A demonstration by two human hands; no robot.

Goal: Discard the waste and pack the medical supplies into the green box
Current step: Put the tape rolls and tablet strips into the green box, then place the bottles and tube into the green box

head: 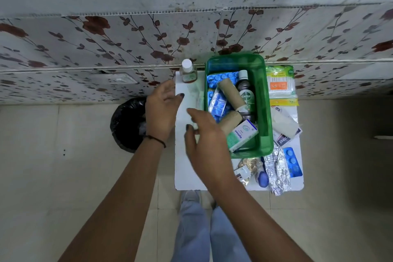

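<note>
The green box point(266, 112) stands on a small white table point(185, 174). It holds blue pill strips point(221, 77), brown bandage rolls point(232, 91), a Dettol bottle point(245, 93) and a white-green carton point(241, 135). My left hand point(162, 108) hovers open at the table's left edge, above the black-lined bin point(126, 123). My right hand point(204, 140) is over the table just left of the box, fingers apart, holding nothing that I can see. A small clear bottle with a white cap point(187, 71) stands at the table's back left.
Right of the box lie a cotton-bud pack point(280, 84), a plaster packet point(285, 125), a blue pill strip point(293, 162), a foil strip point(277, 173) and crumpled wrappers point(247, 168). A flower-patterned wall runs behind the table. My legs and shoe show below the table's front edge.
</note>
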